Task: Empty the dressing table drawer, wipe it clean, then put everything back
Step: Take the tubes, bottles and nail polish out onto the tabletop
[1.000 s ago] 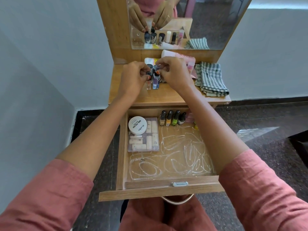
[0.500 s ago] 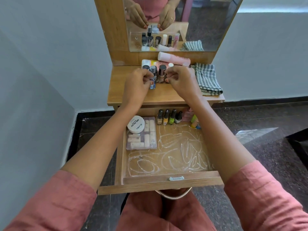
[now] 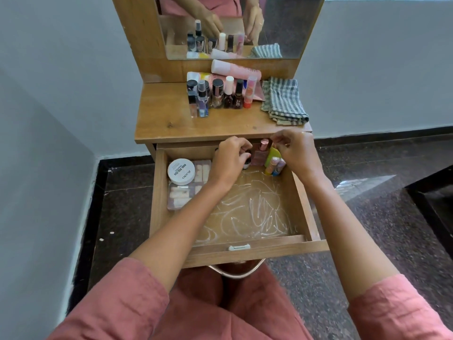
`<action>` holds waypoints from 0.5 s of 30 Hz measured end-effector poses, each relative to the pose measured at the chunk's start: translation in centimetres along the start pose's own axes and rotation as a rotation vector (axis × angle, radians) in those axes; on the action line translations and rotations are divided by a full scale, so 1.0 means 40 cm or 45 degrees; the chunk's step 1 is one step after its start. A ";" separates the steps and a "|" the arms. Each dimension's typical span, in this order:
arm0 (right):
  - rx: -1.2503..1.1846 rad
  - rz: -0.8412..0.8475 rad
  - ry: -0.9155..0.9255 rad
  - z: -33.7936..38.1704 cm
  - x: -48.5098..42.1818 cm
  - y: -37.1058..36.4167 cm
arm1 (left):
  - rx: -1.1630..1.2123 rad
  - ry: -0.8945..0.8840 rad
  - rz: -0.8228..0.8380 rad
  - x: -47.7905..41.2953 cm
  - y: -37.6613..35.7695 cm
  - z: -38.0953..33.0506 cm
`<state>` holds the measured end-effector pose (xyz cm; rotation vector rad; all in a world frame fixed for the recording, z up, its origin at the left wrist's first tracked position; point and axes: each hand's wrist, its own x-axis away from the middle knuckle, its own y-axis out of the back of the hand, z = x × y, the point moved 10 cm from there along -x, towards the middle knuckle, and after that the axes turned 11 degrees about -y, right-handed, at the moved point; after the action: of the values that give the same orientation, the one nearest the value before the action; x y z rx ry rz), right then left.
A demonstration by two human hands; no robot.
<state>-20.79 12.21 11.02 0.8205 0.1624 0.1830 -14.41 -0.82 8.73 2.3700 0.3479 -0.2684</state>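
Observation:
The wooden drawer (image 3: 245, 251) is pulled out, and its floor (image 3: 252, 212) is smeared with white streaks. My left hand (image 3: 230, 160) is at the drawer's back, fingers curled around small nail polish bottles (image 3: 246, 164) that it mostly hides. My right hand (image 3: 296, 150) is at the back right corner and pinches a small dark bottle (image 3: 269, 143), largely hidden. Between the hands stand a pink-capped bottle (image 3: 261, 153) and some coloured tubes (image 3: 274, 164). A white jar (image 3: 181, 171) lies on a clear box of nail tips (image 3: 181, 197) at the left.
Several bottles (image 3: 218, 96) stand on the tabletop (image 3: 166, 119) by the mirror (image 3: 282, 20), with a pink tube (image 3: 235, 69) lying behind them. A folded striped cloth (image 3: 284, 101) lies at the right. Walls close in on the left and behind.
Both hands have come down from the bottles on the tabletop into the back of the drawer. My head has tilted down.

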 end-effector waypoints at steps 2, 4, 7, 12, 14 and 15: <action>0.029 -0.012 -0.036 -0.044 0.007 0.007 | -0.016 -0.003 0.054 0.000 -0.045 -0.002; 0.070 -0.017 -0.061 -0.080 0.014 0.010 | -0.023 0.002 0.098 0.001 -0.086 -0.006; 0.150 0.002 -0.084 -0.118 0.022 0.003 | -0.042 0.008 0.147 -0.004 -0.146 -0.014; 0.267 0.021 -0.078 -0.137 0.029 -0.020 | -0.157 0.030 0.165 -0.013 -0.198 -0.019; 0.291 0.024 -0.077 -0.138 0.030 -0.027 | -0.183 0.052 0.154 -0.016 -0.204 -0.016; 0.304 0.025 -0.084 -0.140 0.029 -0.030 | -0.189 0.064 0.153 -0.018 -0.207 -0.015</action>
<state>-20.74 15.65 6.30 1.0648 0.1151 0.1565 -17.71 5.31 4.18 2.2442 0.2391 -0.1229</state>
